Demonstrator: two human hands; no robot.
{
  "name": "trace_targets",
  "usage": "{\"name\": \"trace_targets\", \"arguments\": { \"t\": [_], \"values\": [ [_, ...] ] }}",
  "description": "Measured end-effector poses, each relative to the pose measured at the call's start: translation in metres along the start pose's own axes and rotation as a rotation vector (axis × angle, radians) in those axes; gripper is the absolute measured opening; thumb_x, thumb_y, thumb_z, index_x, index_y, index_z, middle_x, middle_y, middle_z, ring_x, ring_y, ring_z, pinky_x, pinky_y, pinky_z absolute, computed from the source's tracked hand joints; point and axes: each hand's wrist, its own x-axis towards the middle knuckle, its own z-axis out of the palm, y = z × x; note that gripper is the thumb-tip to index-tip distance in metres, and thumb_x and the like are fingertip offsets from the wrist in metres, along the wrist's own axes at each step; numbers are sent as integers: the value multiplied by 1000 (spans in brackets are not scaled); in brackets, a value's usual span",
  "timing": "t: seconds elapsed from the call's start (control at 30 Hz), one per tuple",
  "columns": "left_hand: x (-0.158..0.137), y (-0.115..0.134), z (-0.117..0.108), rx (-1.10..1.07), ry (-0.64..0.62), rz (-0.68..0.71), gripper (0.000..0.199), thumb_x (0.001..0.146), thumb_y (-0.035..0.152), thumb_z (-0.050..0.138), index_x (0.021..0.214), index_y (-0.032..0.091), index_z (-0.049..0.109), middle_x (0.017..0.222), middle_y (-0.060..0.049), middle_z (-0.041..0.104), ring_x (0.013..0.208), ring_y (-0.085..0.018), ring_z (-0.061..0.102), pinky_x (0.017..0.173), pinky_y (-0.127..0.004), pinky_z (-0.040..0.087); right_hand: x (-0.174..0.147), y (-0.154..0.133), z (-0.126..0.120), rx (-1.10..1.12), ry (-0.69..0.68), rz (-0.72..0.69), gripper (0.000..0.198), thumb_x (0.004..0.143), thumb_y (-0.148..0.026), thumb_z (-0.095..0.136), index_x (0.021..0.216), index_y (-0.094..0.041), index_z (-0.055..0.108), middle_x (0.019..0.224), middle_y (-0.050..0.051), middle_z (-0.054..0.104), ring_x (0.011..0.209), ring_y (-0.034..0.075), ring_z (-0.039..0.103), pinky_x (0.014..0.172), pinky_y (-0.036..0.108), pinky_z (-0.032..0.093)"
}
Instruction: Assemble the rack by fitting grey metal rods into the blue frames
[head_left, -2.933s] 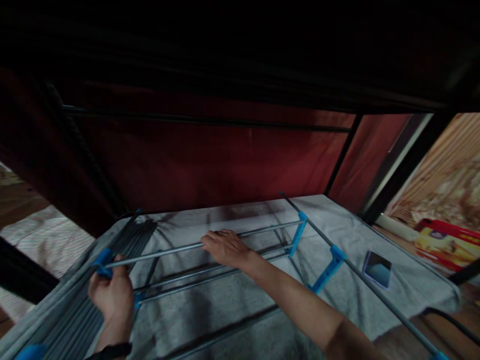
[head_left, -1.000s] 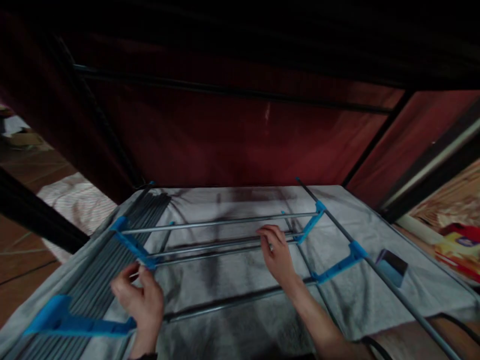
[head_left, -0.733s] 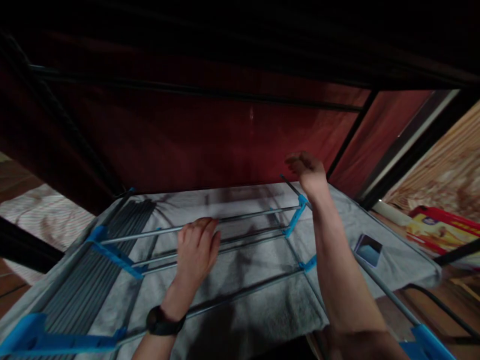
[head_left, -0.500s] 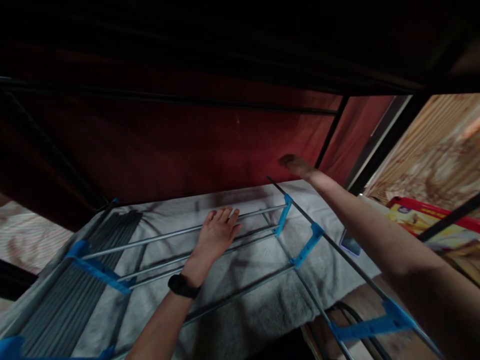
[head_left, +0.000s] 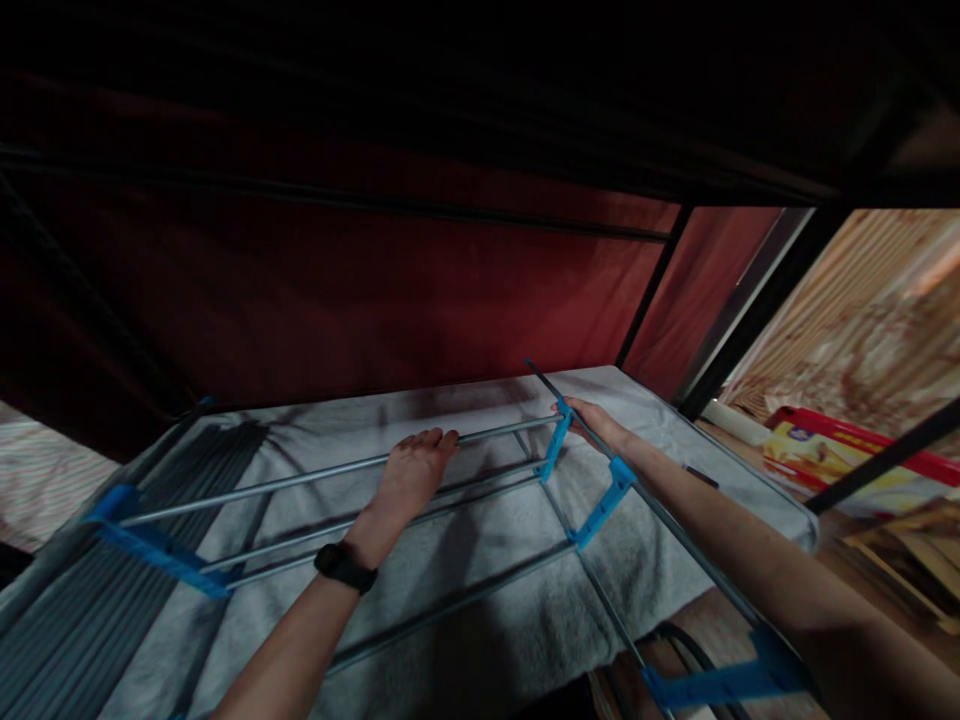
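Observation:
A frame of grey metal tubes joined by blue plastic brackets lies over a grey cloth. My left hand [head_left: 412, 470], with a black band at the wrist, is curled over the upper metal tube [head_left: 292, 482]; its fingertips are partly hidden behind it. At the frame's far right corner, my right hand [head_left: 592, 415] grips the blue bracket [head_left: 556, 445] where the upper tube meets a long side tube [head_left: 679, 530]. Nearer to me along that side tube is another blue bracket [head_left: 604, 503]. A longer blue bracket [head_left: 161, 545] holds the tubes' left ends.
Several loose grey tubes [head_left: 142, 560] lie side by side at the left. Dark bars [head_left: 652, 290] and a red cloth wall [head_left: 420, 310] enclose the far side. A dark phone-like object [head_left: 703, 477] lies beyond my right forearm. A red and yellow box [head_left: 832, 455] stands at the right.
My right hand has come down from the air onto the far right blue bracket and closed there. My left hand's fingers have curled over the upper tube. The view has shifted slightly.

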Motion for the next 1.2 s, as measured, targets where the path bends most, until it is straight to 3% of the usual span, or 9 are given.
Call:
{"name": "trace_targets", "arguments": {
  "t": [0.23, 0.53, 0.93, 1.13, 1.2],
  "values": [
    [2, -2, -1, -34, -32, -3, 32, 101, 27, 37, 119, 22, 63, 93, -8, 68, 85, -20, 67, 71, -30, 45, 1, 2, 1, -1, 34, -6, 20, 68, -39, 63, 74, -20, 67, 75, 1, 67, 79, 16, 57, 79, 27, 46],
    [4, -6, 0, -58, -28, 1, 34, 101, 32, 36, 121, 23, 62, 98, -8, 70, 80, -20, 69, 67, -29, 46, -1, 3, 0, -44, 17, -36, 26, 71, -42, 59, 82, -21, 70, 88, 2, 71, 92, 18, 61, 87, 30, 47],
    [5, -4, -6, -48, -46, 36, 30, 101, 27, 36, 114, 21, 63, 97, -8, 72, 84, -20, 70, 68, -29, 47, -3, 1, -1, -95, 26, -33, 24, 71, -42, 61, 81, -21, 70, 93, 6, 72, 96, 21, 64, 90, 33, 51],
    [3, 2, -12, -36, -84, 69, 26, 102, 29, 39, 109, 20, 62, 98, -7, 72, 85, -19, 70, 68, -30, 47, 2, 12, -14, -113, 74, -24, 16, 68, -35, 65, 77, -27, 76, 114, 17, 69, 117, 30, 61, 101, 41, 46],
    [-1, 0, -12, -17, -63, 83, 26, 102, 32, 40, 113, 20, 60, 102, -7, 70, 89, -19, 69, 72, -31, 47, 10, 20, -20, -117, 21, -38, 16, 66, -33, 65, 76, -31, 77, 123, 18, 66, 126, 29, 56, 104, 39, 42]
  ]
}}
